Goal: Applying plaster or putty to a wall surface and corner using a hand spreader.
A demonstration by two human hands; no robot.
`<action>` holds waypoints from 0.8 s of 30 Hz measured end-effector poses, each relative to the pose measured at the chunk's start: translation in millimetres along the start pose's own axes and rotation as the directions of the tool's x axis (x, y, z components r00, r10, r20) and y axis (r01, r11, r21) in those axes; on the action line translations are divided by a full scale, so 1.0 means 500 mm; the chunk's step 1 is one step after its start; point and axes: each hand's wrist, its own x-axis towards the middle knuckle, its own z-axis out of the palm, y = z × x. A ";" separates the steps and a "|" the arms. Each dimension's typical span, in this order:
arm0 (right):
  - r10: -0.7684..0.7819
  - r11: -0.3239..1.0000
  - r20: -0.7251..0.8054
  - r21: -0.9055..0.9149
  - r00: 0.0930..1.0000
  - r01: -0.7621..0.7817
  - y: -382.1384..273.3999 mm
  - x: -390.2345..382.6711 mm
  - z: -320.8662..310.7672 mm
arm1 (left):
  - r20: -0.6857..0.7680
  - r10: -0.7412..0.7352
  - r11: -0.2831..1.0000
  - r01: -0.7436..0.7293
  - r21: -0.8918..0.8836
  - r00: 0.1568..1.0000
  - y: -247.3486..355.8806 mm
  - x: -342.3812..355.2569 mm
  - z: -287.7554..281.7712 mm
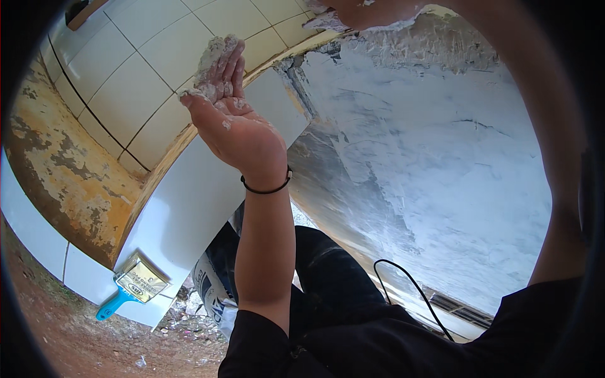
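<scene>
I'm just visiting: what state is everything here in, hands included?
Left hand: open, palm showing, white paste on its fingers.
Right hand: paste-smeared, partly out of frame, grip unclear.
Brush: lying unheld on the white ledge.
Black wristband: worn.
Wall: patchily coated white.
Yellow paint: peeling.

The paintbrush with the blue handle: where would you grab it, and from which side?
I'd pinch the slim blue handle, coming from the picture's lower left. The brush lies with its handle pointing that way and its broad head the other. The handle's end seems to reach past the white ledge's edge, which should leave room for fingers.
</scene>
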 end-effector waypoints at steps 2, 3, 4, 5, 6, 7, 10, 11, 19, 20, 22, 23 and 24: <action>-0.007 1.000 -0.026 0.003 1.000 0.007 0.003 0.001 0.006 | -0.004 -0.006 1.000 0.006 0.003 1.000 -0.001 0.001 -0.001; -0.014 1.000 -0.037 0.001 0.999 0.014 0.005 0.002 0.007 | -0.003 -0.004 1.000 0.004 0.000 1.000 -0.002 0.001 -0.001; -0.016 1.000 -0.047 0.002 0.999 0.016 0.004 0.001 0.009 | 0.000 -0.002 1.000 0.002 -0.003 1.000 -0.003 0.002 -0.001; -0.017 1.000 -0.051 0.008 0.999 0.018 0.005 0.001 0.010 | 0.002 -0.002 1.000 0.002 -0.004 1.000 -0.005 0.003 -0.001; -0.019 1.000 -0.052 0.014 0.998 0.019 0.005 0.001 0.013 | 0.006 -0.002 1.000 0.002 -0.002 1.000 -0.007 0.003 -0.002; -0.021 1.000 -0.050 0.016 0.999 0.022 0.007 0.001 0.014 | 0.009 0.002 1.000 -0.002 0.006 1.000 -0.009 0.002 -0.002; -0.026 0.999 -0.053 0.032 0.998 0.028 0.012 -0.003 0.020 | -0.016 -0.021 1.000 0.021 0.000 1.000 -0.013 -0.001 -0.001; -0.028 0.999 -0.056 0.036 0.998 0.030 0.017 -0.003 0.019 | -0.014 -0.021 1.000 0.021 0.000 1.000 -0.014 -0.002 -0.001; -0.269 0.963 -0.252 -0.036 0.930 0.269 0.014 0.011 -0.010 | 0.056 0.006 0.999 -0.008 0.038 0.998 0.000 0.000 -0.009; -0.077 0.991 -0.074 0.103 0.994 0.085 0.006 0.017 -0.019 | 0.045 0.015 0.999 -0.017 0.036 0.999 0.003 0.003 -0.011; 0.098 0.970 0.130 0.211 0.987 -0.124 -0.011 0.023 -0.023 | 0.025 0.000 0.998 -0.001 0.060 1.000 0.009 0.007 -0.019; 0.013 0.978 0.037 0.208 0.999 -0.021 -0.017 0.022 -0.020 | 0.024 -0.002 0.999 0.001 0.048 1.000 0.011 0.010 -0.021; -0.031 0.980 -0.009 0.198 0.999 0.033 -0.026 0.021 -0.020 | 0.011 0.004 0.999 -0.004 0.047 1.000 0.012 0.012 -0.025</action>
